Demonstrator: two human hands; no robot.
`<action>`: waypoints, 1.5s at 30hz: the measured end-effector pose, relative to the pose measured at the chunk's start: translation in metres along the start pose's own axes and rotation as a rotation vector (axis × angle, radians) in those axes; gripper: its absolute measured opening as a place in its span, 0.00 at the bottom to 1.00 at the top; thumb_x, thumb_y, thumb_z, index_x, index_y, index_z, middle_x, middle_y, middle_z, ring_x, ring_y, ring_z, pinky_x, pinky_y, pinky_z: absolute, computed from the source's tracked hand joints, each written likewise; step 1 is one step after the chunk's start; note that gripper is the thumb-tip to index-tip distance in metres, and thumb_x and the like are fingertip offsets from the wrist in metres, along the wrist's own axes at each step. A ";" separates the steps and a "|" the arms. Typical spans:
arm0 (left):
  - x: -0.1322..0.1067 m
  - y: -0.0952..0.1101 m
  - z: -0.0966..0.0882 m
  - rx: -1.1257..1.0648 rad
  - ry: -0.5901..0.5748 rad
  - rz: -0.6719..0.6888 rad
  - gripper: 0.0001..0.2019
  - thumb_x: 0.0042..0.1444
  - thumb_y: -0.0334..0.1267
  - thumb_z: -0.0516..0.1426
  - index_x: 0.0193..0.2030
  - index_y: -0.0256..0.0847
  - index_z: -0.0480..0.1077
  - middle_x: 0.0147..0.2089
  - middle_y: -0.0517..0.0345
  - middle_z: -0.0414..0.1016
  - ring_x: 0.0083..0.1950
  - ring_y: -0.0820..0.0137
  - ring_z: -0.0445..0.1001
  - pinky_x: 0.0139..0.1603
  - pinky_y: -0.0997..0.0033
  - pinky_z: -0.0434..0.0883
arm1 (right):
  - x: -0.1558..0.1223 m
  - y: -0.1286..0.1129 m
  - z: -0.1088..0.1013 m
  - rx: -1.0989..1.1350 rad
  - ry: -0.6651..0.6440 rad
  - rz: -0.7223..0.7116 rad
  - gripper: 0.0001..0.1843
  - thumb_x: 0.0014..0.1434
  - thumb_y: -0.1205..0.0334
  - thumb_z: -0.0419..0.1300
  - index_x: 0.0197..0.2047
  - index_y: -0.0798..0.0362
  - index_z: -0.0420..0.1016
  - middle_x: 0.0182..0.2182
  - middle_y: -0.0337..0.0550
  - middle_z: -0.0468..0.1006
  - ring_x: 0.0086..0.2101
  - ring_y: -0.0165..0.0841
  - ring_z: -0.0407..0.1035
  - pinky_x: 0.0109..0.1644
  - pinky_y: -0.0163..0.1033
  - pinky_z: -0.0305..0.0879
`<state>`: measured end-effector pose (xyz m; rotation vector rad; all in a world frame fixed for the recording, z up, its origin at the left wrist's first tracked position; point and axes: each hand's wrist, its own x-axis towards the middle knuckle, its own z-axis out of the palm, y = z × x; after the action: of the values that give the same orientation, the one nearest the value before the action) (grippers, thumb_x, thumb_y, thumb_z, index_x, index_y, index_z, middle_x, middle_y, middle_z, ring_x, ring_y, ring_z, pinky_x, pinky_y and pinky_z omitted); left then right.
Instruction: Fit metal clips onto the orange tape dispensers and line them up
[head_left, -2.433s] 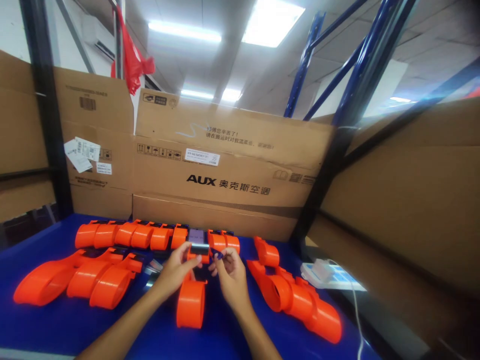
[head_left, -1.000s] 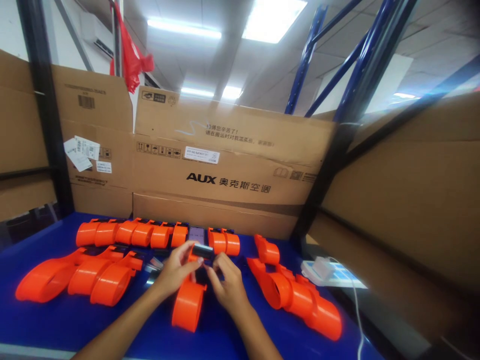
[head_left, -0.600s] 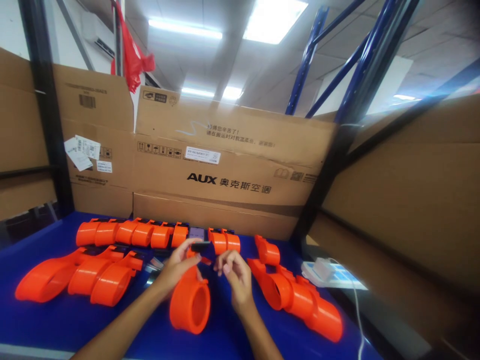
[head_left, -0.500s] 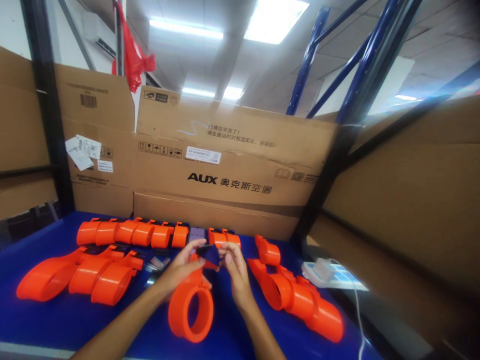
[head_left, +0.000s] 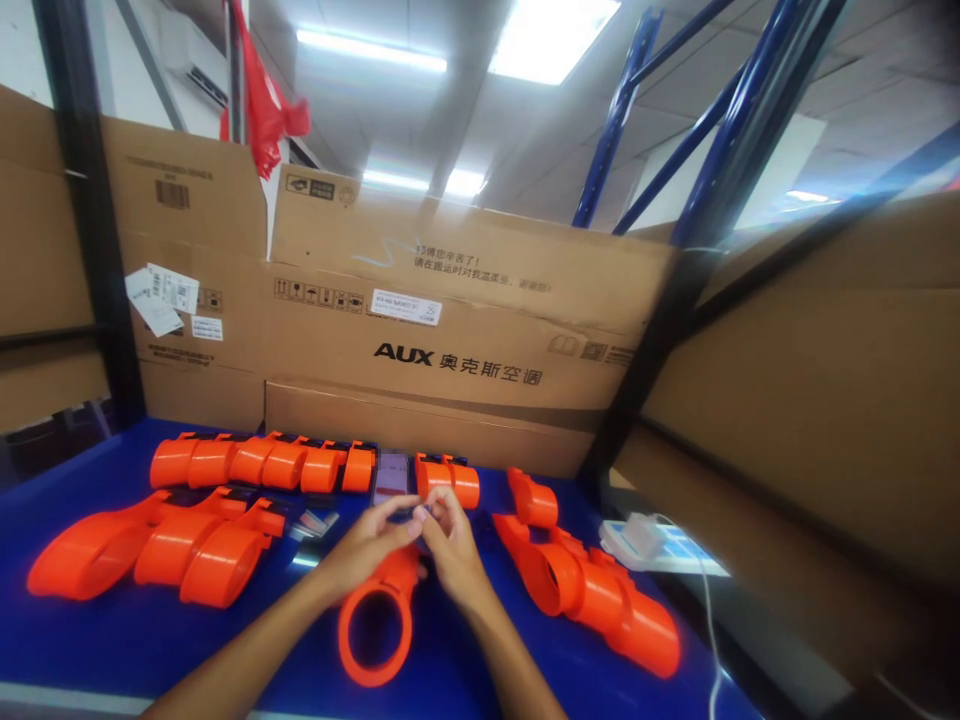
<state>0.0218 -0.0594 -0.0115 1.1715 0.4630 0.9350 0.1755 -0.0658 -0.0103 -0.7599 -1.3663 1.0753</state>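
My left hand (head_left: 375,540) is closed on the upper end of an orange tape dispenser (head_left: 346,640), whose round ring hangs below toward me. Close against it, my right hand (head_left: 450,545) pinches with thumb and fingertips at the dispenser's top end. The fingertips of both hands meet and hide whatever small part is between them. Behind my hands stand two similar orange dispensers (head_left: 435,474) with dark tips.
More orange dispensers lie in rows at back left (head_left: 247,462), front left (head_left: 217,565) and right (head_left: 600,595). A phone (head_left: 391,478) lies at the back and small glossy pieces (head_left: 311,525) at left. A white power strip (head_left: 675,550) trails a cable. Cardboard (head_left: 450,330) walls the table (head_left: 285,650).
My right hand has moved left to meet my left fingertips. The dark piece seen between them is now covered, and the dispenser's ring has turned and shifted slightly left.
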 end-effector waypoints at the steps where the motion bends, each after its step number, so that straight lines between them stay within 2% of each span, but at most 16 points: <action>1: 0.000 0.000 0.000 0.005 0.007 -0.003 0.36 0.54 0.49 0.65 0.66 0.41 0.61 0.41 0.47 0.82 0.31 0.61 0.81 0.36 0.62 0.77 | 0.000 0.000 0.001 -0.001 0.006 0.000 0.19 0.58 0.46 0.65 0.37 0.47 0.60 0.25 0.30 0.63 0.24 0.27 0.56 0.26 0.30 0.53; 5: 0.001 0.000 -0.005 0.024 0.014 0.014 0.31 0.54 0.47 0.65 0.63 0.40 0.66 0.40 0.47 0.82 0.33 0.60 0.82 0.36 0.64 0.76 | -0.002 -0.004 0.002 -0.051 0.019 0.006 0.18 0.61 0.44 0.61 0.42 0.48 0.63 0.26 0.33 0.67 0.24 0.27 0.58 0.26 0.31 0.55; 7: 0.003 0.001 -0.009 0.036 0.088 0.078 0.25 0.53 0.45 0.66 0.57 0.39 0.71 0.44 0.47 0.82 0.41 0.59 0.82 0.42 0.64 0.75 | -0.002 -0.006 0.001 -0.071 0.035 -0.007 0.20 0.61 0.44 0.60 0.48 0.48 0.65 0.28 0.35 0.70 0.25 0.29 0.61 0.27 0.32 0.59; 10: 0.007 0.001 -0.017 0.072 0.238 0.185 0.19 0.52 0.44 0.67 0.48 0.38 0.77 0.49 0.48 0.81 0.54 0.58 0.76 0.55 0.65 0.69 | -0.002 -0.007 0.001 -0.086 0.026 -0.047 0.24 0.58 0.45 0.64 0.51 0.48 0.65 0.32 0.39 0.74 0.31 0.33 0.68 0.35 0.36 0.65; 12: 0.010 0.001 -0.019 0.111 0.256 0.203 0.17 0.51 0.43 0.67 0.46 0.38 0.78 0.49 0.49 0.81 0.55 0.58 0.75 0.57 0.64 0.67 | -0.001 -0.006 0.001 -0.104 0.007 -0.069 0.26 0.55 0.46 0.67 0.52 0.48 0.66 0.35 0.41 0.76 0.34 0.34 0.70 0.40 0.38 0.67; 16: 0.011 0.003 -0.021 0.119 0.247 0.196 0.15 0.49 0.44 0.68 0.39 0.37 0.78 0.40 0.50 0.83 0.45 0.60 0.79 0.51 0.66 0.70 | 0.002 -0.003 -0.003 -0.233 0.053 -0.082 0.19 0.62 0.45 0.59 0.48 0.51 0.69 0.33 0.41 0.76 0.30 0.32 0.69 0.36 0.37 0.65; 18: 0.009 0.006 -0.021 0.063 0.269 0.170 0.15 0.51 0.46 0.67 0.38 0.35 0.78 0.36 0.49 0.83 0.38 0.62 0.80 0.44 0.67 0.72 | 0.001 -0.001 -0.009 -0.410 0.129 -0.092 0.17 0.65 0.46 0.56 0.43 0.51 0.71 0.28 0.39 0.74 0.27 0.32 0.66 0.32 0.35 0.61; 20: 0.007 0.010 -0.020 0.002 0.305 0.158 0.16 0.52 0.48 0.65 0.38 0.34 0.77 0.33 0.48 0.83 0.30 0.66 0.79 0.37 0.69 0.73 | -0.001 0.000 -0.016 -0.661 0.161 -0.100 0.12 0.63 0.50 0.58 0.39 0.50 0.71 0.22 0.35 0.70 0.23 0.31 0.63 0.28 0.35 0.56; 23: 0.005 0.014 -0.019 -0.073 0.362 0.172 0.18 0.53 0.47 0.65 0.42 0.32 0.76 0.31 0.47 0.83 0.23 0.70 0.75 0.30 0.72 0.72 | -0.007 0.001 -0.024 -0.994 0.077 -0.105 0.05 0.57 0.60 0.63 0.37 0.48 0.71 0.19 0.33 0.68 0.20 0.30 0.61 0.26 0.35 0.49; 27: 0.007 0.014 -0.019 -0.144 0.392 0.139 0.22 0.51 0.47 0.66 0.48 0.32 0.74 0.32 0.46 0.84 0.21 0.70 0.75 0.26 0.73 0.72 | -0.013 0.003 -0.026 -1.167 0.023 -0.144 0.09 0.51 0.69 0.64 0.35 0.47 0.71 0.22 0.35 0.73 0.22 0.31 0.65 0.26 0.35 0.45; 30: 0.008 0.013 -0.018 -0.204 0.373 0.130 0.24 0.52 0.47 0.66 0.50 0.33 0.73 0.36 0.44 0.84 0.24 0.67 0.77 0.26 0.72 0.72 | -0.013 0.005 -0.027 -1.188 0.013 -0.130 0.12 0.49 0.73 0.62 0.34 0.47 0.72 0.22 0.34 0.73 0.23 0.32 0.67 0.26 0.34 0.45; 33: 0.006 0.013 -0.016 -0.264 0.341 0.118 0.23 0.53 0.46 0.65 0.52 0.34 0.73 0.42 0.43 0.84 0.32 0.63 0.81 0.31 0.69 0.75 | -0.009 0.007 -0.031 -1.153 0.042 -0.118 0.11 0.48 0.74 0.59 0.31 0.47 0.73 0.21 0.35 0.74 0.23 0.32 0.68 0.26 0.34 0.49; 38: 0.002 0.012 -0.012 -0.313 0.245 0.045 0.19 0.54 0.45 0.65 0.48 0.34 0.75 0.46 0.40 0.83 0.42 0.57 0.82 0.41 0.64 0.77 | -0.002 0.004 -0.038 -0.995 0.270 -0.164 0.04 0.53 0.66 0.59 0.31 0.49 0.75 0.23 0.38 0.76 0.24 0.35 0.70 0.28 0.35 0.58; 42: -0.001 0.007 -0.010 -0.282 0.137 -0.035 0.17 0.54 0.42 0.66 0.48 0.36 0.75 0.48 0.41 0.82 0.45 0.56 0.81 0.41 0.63 0.77 | -0.001 0.002 -0.039 -0.825 0.437 -0.200 0.08 0.58 0.57 0.59 0.36 0.51 0.75 0.25 0.39 0.76 0.23 0.33 0.67 0.29 0.36 0.62; 45: -0.003 0.002 -0.010 -0.214 0.067 -0.077 0.17 0.54 0.40 0.67 0.49 0.36 0.75 0.49 0.40 0.81 0.46 0.57 0.81 0.39 0.66 0.77 | -0.002 0.000 -0.035 -0.694 0.476 -0.210 0.09 0.59 0.56 0.59 0.38 0.52 0.75 0.25 0.39 0.74 0.24 0.32 0.67 0.29 0.36 0.64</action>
<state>0.0117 -0.0555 -0.0137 0.9247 0.4474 0.9346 0.2104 -0.0618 -0.0147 -1.2466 -1.3541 0.2010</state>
